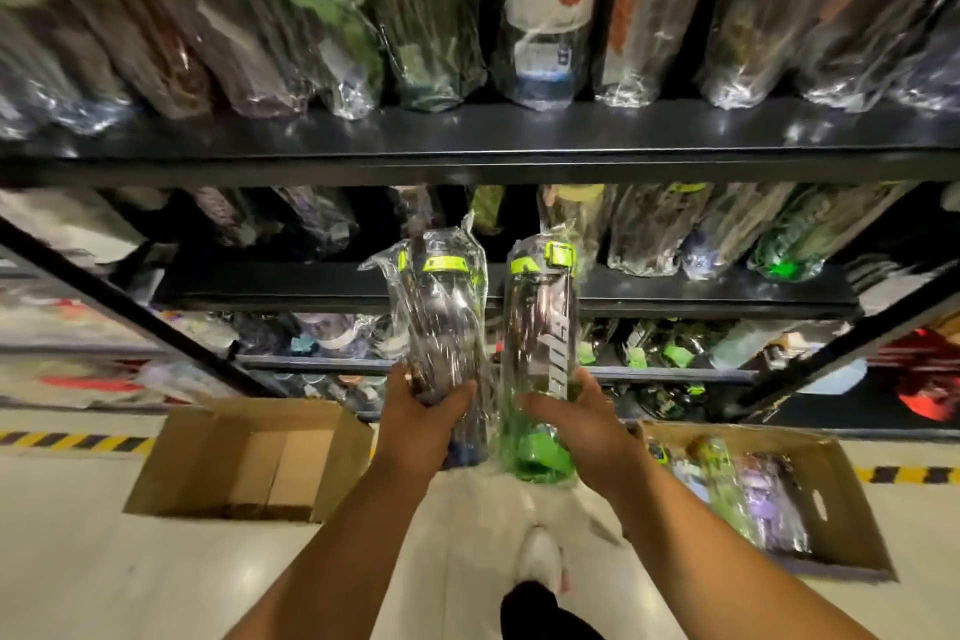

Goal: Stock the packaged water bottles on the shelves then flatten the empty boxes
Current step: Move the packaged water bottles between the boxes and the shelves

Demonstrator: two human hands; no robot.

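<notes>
Stocking is the step in hand here, not flattening. On the left, an open brown cardboard box (249,457) sits on the floor and looks empty, by my reading ready to flatten later. Moving right, the left hand (426,411) is wrapped round the lower body of a dark-tinted, plastic-wrapped water bottle with a lime lid (441,317), lid pointing at the shelves. Just beside it, the right hand (576,426) grips a green-tinted wrapped bottle with a lime lid (540,353), also upright. Far right, a second brown cardboard box (852,525) holds more wrapped bottles (748,494), so there's work left.

Next move, I'd say: carry both bottles forward to a gap on the black metal middle shelf (311,286) and stand them without snagging the loose wrap.

The tall black metal shelving (467,140) is packed with wrapped bottles on every level. Below, a glossy cream floor (104,561), crossed by yellow-and-black hazard tape (72,442).
</notes>
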